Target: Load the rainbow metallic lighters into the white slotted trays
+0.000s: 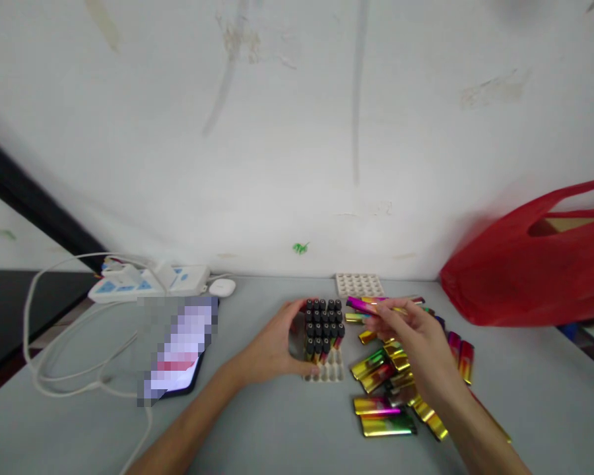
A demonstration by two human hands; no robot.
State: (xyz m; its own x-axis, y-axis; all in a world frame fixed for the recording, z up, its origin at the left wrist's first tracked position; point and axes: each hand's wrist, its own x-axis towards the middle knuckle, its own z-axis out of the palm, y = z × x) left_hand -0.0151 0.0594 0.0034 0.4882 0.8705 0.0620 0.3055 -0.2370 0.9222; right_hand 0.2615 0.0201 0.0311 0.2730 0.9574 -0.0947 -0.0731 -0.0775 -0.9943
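Observation:
My left hand point(272, 346) curves around the left side of a small pale tray point(332, 373) with rows of holes. Its thumb lies at the tray's front, and its fingers reach toward the back. Slim, shiny coloured sticks with black ends point(324, 323) stand upright in the tray's back rows; several holes at the front show bare. To the right of them, my right hand point(406, 326) pinches a magenta metallic stick point(360, 305), tilted nearly flat above the table. Below that hand lies a loose pile of shiny gold, green and red sticks point(376, 376), partly hidden by the hand and wrist.
A second pale holed tray point(359, 285) lies by the wall. At right sits a red bag point(519, 270). On the left are a phone point(183, 349), a power strip point(188, 280) with white cables, and a small white case point(222, 287).

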